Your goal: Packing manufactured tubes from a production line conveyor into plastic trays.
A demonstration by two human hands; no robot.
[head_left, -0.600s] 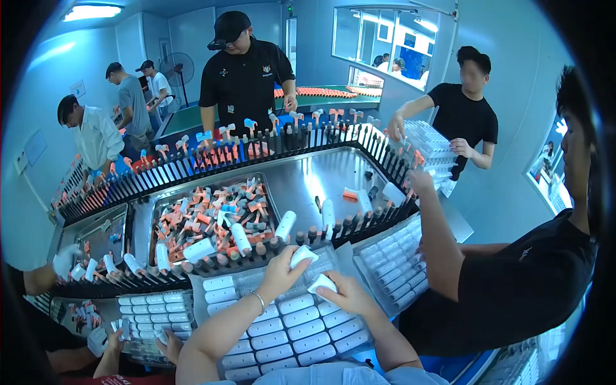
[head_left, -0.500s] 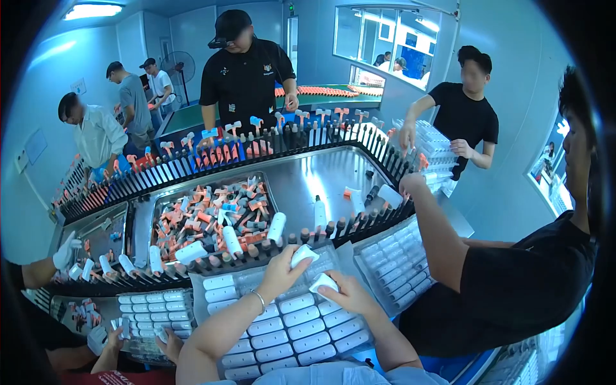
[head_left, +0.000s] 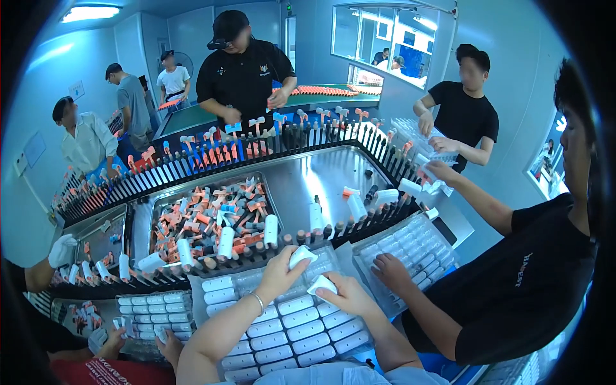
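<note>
Your left hand [head_left: 277, 274] pinches a white capsule-shaped piece [head_left: 300, 255] between thumb and fingertips, lifted just above the clear tray [head_left: 282, 321] of matching white pieces. Your right hand [head_left: 350, 296] closes around a second white piece [head_left: 321, 285], low over the same tray. Just beyond stands the row of black pegs [head_left: 256, 253], several capped in white.
</note>
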